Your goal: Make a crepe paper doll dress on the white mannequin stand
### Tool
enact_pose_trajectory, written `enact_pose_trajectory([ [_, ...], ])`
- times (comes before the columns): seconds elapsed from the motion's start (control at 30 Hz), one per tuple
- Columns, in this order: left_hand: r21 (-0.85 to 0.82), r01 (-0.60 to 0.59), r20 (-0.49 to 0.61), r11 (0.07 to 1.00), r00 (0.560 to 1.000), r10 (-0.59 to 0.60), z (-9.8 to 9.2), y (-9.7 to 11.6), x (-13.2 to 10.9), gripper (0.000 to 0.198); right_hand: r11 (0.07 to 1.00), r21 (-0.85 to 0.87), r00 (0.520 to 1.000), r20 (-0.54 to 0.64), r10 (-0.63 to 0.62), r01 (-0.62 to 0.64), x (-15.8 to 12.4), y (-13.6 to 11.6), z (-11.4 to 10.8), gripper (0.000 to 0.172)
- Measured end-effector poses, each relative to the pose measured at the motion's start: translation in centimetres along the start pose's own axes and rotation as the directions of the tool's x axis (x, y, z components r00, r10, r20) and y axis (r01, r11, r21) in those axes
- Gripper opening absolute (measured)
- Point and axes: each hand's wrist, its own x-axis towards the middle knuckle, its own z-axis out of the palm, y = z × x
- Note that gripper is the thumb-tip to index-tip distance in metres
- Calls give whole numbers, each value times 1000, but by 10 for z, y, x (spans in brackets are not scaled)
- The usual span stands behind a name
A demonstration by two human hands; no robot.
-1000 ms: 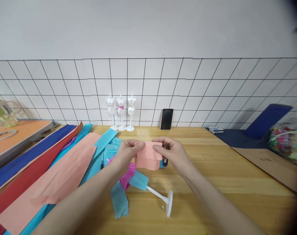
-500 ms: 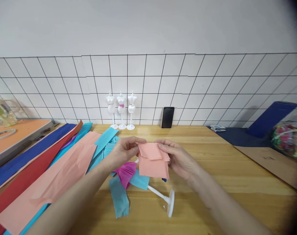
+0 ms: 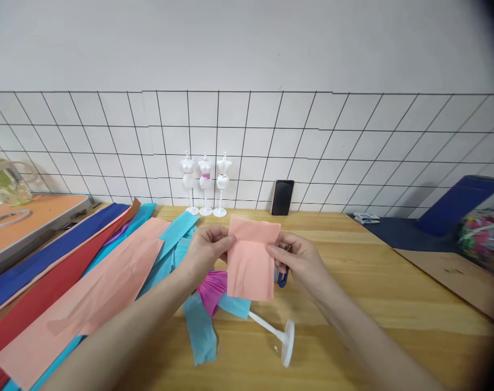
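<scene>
A piece of peach crepe paper (image 3: 251, 266) hangs upright between my hands, with a crease across its upper part. My left hand (image 3: 209, 247) pinches its left edge, and my right hand (image 3: 295, 255) pinches the right edge. Below and behind the paper lies a mini dress form (image 3: 267, 326) on its side, its white base toward the right. Magenta crepe paper (image 3: 212, 290) and blue crepe paper (image 3: 236, 305) are around it; its upper part is hidden. A dark blue-handled tool (image 3: 283, 277) shows beside my right fingers, partly covered.
Three white dress forms (image 3: 206, 184) and a phone (image 3: 282, 197) stand by the tiled wall. Long crepe paper strips (image 3: 83, 298) cover the left side, near an orange-topped board (image 3: 38, 220). At right are a brown paper sheet (image 3: 450, 277) and a dark blue stand (image 3: 461, 203).
The peach paper's folded-down top flap has been opened upward, so the piece now stands taller. My hands still grip its two sides, and the blue-handled tool shows more.
</scene>
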Motion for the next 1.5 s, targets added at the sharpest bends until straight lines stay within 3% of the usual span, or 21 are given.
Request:
enact_pose_trajectory([
  [0.1, -12, 29, 0, 1000, 1000, -29, 0, -1, 0, 23, 1000, -17, 999, -51, -18, 18, 1, 4, 2, 22],
  [0.4, -7, 22, 59, 1000, 998, -22, 0, 6, -2, 18, 982, 187, 995, -87, 49, -32, -2, -13, 5, 18],
  [0.67, -89, 1, 115, 996, 993, 9, -4, 12, -6, 13, 962, 259, 996, 13, 86, -87, -2, -19, 0, 10],
  [1.17, -155, 29, 158, 988, 987, -4, -5, 13, -6, 8, 946, 278, 985, 89, 146, -166, -5, -26, 0, 7],
  [1.3, -144, 12, 192, 990, 981, 16, -7, 10, -6, 14, 956, 250, 986, 103, 131, -153, -6, -27, -3, 17],
  [1.4, -29, -30, 190, 999, 981, 35, -6, 6, -7, 26, 983, 160, 994, 82, 73, -86, -6, -22, -5, 27],
  [1.5, 107, -72, 126, 992, 990, 58, -3, 2, -7, 17, 1000, 16, 998, 65, 20, -21, -4, -16, -6, 22],
])
